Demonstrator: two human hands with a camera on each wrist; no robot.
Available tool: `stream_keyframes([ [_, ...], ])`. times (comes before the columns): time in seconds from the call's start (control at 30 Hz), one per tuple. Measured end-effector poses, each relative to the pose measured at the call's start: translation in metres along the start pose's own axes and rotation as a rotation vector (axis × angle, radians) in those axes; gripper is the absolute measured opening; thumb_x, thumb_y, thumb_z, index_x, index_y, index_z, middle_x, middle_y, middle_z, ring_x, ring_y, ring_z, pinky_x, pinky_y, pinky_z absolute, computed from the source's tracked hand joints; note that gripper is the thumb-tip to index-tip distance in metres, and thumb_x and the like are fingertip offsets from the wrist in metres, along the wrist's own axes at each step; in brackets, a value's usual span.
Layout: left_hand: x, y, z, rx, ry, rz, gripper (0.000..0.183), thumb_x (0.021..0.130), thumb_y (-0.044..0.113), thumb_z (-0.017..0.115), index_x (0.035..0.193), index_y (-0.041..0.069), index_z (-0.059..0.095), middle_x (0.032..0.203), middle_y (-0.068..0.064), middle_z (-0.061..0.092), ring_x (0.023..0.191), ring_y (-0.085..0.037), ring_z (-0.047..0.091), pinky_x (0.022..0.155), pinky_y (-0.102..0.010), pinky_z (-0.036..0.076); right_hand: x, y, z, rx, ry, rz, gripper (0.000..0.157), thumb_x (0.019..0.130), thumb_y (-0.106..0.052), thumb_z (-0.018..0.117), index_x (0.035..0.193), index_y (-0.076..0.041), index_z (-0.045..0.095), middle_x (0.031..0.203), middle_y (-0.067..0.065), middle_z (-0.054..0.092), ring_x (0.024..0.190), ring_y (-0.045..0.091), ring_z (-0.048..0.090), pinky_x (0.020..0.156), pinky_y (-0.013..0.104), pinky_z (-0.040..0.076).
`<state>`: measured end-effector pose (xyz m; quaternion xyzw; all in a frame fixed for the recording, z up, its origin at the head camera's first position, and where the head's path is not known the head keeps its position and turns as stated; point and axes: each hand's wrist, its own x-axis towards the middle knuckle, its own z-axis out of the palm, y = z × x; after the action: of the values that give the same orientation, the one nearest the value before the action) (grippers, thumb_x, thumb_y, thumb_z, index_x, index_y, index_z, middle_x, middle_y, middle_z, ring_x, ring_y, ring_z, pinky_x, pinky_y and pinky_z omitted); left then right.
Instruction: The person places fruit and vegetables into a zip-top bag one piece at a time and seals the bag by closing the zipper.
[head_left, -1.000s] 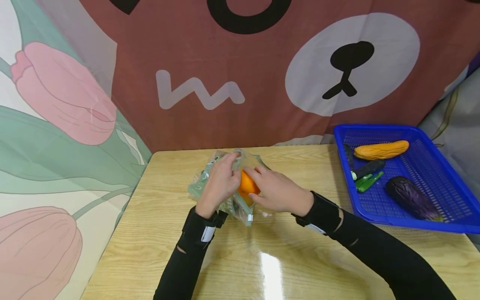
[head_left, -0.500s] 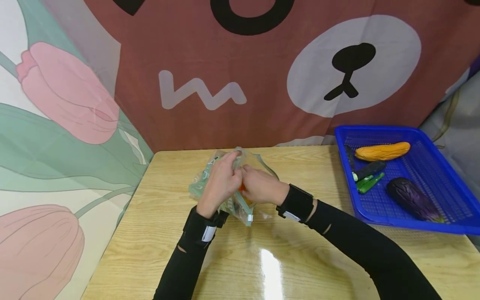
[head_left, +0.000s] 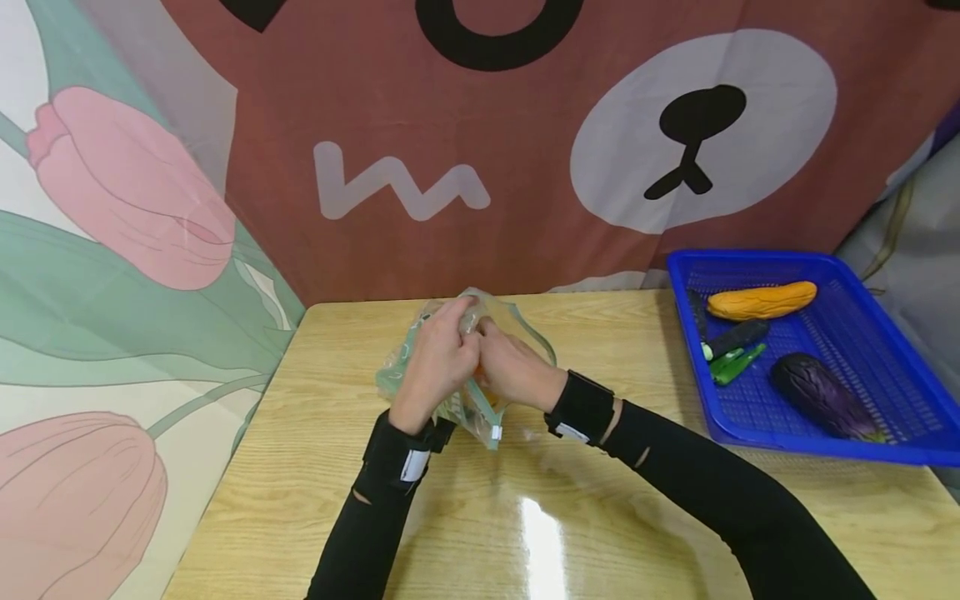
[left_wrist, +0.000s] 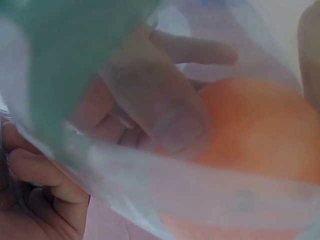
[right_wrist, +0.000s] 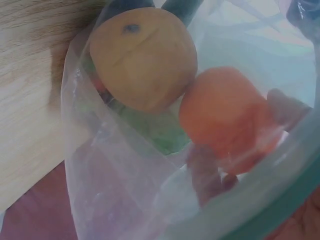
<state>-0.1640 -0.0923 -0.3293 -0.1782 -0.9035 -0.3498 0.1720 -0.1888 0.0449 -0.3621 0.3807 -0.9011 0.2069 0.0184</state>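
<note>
My left hand (head_left: 442, 354) grips the rim of a clear zip bag (head_left: 393, 375) with green print, its white slider (head_left: 496, 432) hanging toward me. My right hand (head_left: 517, 367) reaches inside the bag's mouth. In the right wrist view its fingers curl about a smooth, round orange fruit (right_wrist: 220, 110), seen through the plastic. A thumb presses on that orange fruit (left_wrist: 260, 125) in the left wrist view. Beside the fruit lies a tan, potato-like vegetable (right_wrist: 145, 60) with a dark spot. Something green (right_wrist: 160, 130) sits beneath them, its kind unclear.
A blue plastic basket (head_left: 911, 358) stands on the right of the wooden table (head_left: 300, 467). In it are a yellow-orange elongated vegetable (head_left: 761, 300), an eggplant (head_left: 821, 396), a dark cucumber-like vegetable (head_left: 738, 337) and green peppers (head_left: 738, 364). A curtain hangs behind.
The right hand has moved left and deeper into the bag's mouth, taking the orange fruit in with it. The left hand has stayed on the bag's rim.
</note>
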Motion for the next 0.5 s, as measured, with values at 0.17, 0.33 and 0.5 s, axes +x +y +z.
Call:
stream_keyframes([
  [0.17, -0.0005, -0.0001, -0.0011, 0.004, 0.006, 0.011, 0.048, 0.081, -0.004, 0.046, 0.127, 0.002, 0.056, 0.125, -0.013, 0.058, 0.103, -0.025, 0.057, 0.079, -0.038, 0.045, -0.0011, -0.0016, 0.0007, 0.042, -0.018, -0.021, 0.026, 0.094, -0.006, 0.053, 0.118, 0.002, 0.05, 0.102, 0.011, 0.05, 0.061, 0.016, 0.047, 0.052, 0.027, 0.038],
  [0.33, 0.0003, 0.0, -0.0026, 0.015, 0.048, 0.046, 0.048, 0.079, -0.006, 0.045, 0.124, 0.002, 0.058, 0.122, -0.012, 0.059, 0.101, -0.024, 0.058, 0.081, -0.038, 0.046, -0.0018, -0.0026, 0.0011, 0.058, -0.136, -0.064, 0.028, 0.095, -0.004, 0.048, 0.122, 0.0, 0.048, 0.102, 0.008, 0.054, 0.078, 0.016, 0.052, 0.069, 0.031, 0.044],
  [0.5, 0.0008, 0.001, -0.0045, 0.016, 0.06, 0.044, 0.05, 0.077, -0.006, 0.046, 0.124, 0.004, 0.058, 0.122, -0.01, 0.059, 0.094, -0.022, 0.057, 0.078, -0.037, 0.046, -0.0006, 0.0015, 0.0034, 0.038, -0.185, -0.118, 0.025, 0.097, -0.008, 0.045, 0.12, -0.002, 0.051, 0.102, 0.007, 0.055, 0.086, 0.016, 0.052, 0.08, 0.033, 0.044],
])
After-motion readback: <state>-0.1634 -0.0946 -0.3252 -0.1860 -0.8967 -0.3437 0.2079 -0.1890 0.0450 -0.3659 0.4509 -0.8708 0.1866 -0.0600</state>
